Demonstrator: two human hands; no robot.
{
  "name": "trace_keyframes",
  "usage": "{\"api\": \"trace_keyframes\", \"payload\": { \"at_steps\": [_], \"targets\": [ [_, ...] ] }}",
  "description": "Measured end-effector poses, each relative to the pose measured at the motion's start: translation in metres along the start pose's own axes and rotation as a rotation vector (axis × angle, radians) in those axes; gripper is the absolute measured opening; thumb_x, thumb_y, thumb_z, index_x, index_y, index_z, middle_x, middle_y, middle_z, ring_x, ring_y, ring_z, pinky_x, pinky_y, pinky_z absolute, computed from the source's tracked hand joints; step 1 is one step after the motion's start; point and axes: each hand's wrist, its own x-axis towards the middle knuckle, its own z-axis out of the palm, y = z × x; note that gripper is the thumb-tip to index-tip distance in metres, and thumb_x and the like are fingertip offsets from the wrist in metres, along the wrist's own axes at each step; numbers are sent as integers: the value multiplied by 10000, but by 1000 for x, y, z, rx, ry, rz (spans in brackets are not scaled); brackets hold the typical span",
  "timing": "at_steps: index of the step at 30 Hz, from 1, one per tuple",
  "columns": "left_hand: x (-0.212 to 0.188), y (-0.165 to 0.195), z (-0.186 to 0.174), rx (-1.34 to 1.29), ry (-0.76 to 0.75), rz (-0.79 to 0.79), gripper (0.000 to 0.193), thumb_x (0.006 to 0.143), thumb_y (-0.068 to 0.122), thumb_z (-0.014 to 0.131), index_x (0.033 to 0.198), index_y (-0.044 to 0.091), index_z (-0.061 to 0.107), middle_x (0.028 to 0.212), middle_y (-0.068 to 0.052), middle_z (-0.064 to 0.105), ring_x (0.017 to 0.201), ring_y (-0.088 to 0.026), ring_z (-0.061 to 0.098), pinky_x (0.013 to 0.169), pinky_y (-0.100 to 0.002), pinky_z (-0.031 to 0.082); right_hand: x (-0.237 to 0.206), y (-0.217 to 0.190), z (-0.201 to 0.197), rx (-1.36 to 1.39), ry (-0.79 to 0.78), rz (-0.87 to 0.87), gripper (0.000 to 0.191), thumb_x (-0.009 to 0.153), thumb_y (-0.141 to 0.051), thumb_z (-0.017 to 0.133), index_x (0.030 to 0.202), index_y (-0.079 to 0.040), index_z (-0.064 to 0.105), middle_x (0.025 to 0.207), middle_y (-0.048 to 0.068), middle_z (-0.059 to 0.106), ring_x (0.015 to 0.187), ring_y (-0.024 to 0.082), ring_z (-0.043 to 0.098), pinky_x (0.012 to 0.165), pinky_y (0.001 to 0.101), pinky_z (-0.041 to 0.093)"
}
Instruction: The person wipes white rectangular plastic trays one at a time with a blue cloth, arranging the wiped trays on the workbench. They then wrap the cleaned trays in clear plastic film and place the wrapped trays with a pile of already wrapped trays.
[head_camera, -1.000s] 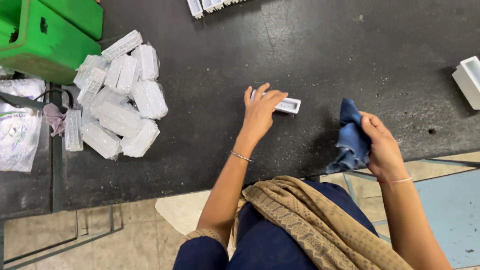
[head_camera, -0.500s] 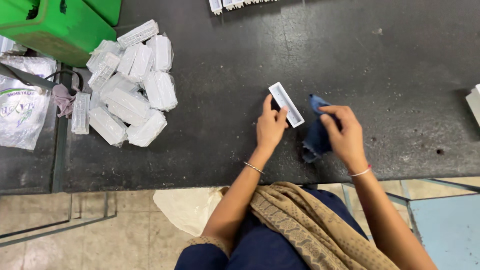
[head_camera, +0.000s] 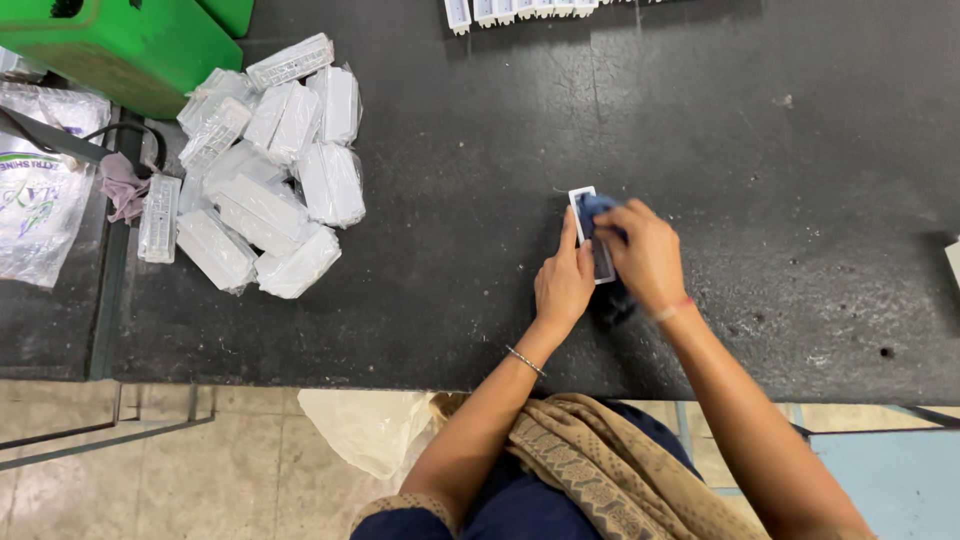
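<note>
A small white rectangular plastic part lies on the black worktable, long side pointing away from me. My left hand holds its left edge with thumb and fingers. My right hand presses a dark blue cloth onto the part's top; the cloth's lower end hangs out under the hand. Most of the part is covered by cloth and fingers.
A heap of several white parts wrapped in clear plastic lies at the left. A green bin stands at the far left corner, a clear bag beside it. A row of white parts lines the far edge. Another white object shows at the right edge.
My right hand has moved left with the blue cloth, from the table's near edge onto the white part. My left hand turned the part lengthwise and now steadies it.
</note>
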Motion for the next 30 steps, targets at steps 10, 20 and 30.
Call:
{"api": "trace_keyframes", "payload": {
  "at_steps": [10, 20, 30],
  "targets": [
    [4, 2, -3, 16, -5, -34, 617, 1017, 285, 513, 1594, 224, 302, 782, -251, 714, 756, -499, 680, 674, -610, 511, 13, 15, 9, 124, 58, -40, 143, 833, -54, 733, 977, -60, 730, 935, 134, 680, 851, 355, 684, 744, 404, 539],
    [52, 14, 38, -65, -78, 60, 567, 1000, 319, 536, 1544, 251, 391, 889, -208, 737, 819, -452, 703, 726, -569, 535, -76, 10, -69, 58, -63, 154, 286, 833, -141, 704, 1118, -111, 693, 1025, 120, 719, 923, 365, 697, 751, 425, 550],
    [92, 57, 77, -296, -297, 211, 512, 1002, 245, 540, 1483, 88, 466, 878, -126, 752, 850, -305, 743, 817, -419, 567, -34, 87, -66, -228, 203, 278, 234, 919, -243, 691, 1101, -96, 682, 1020, 164, 730, 904, 402, 696, 755, 481, 548]
  ]
}}
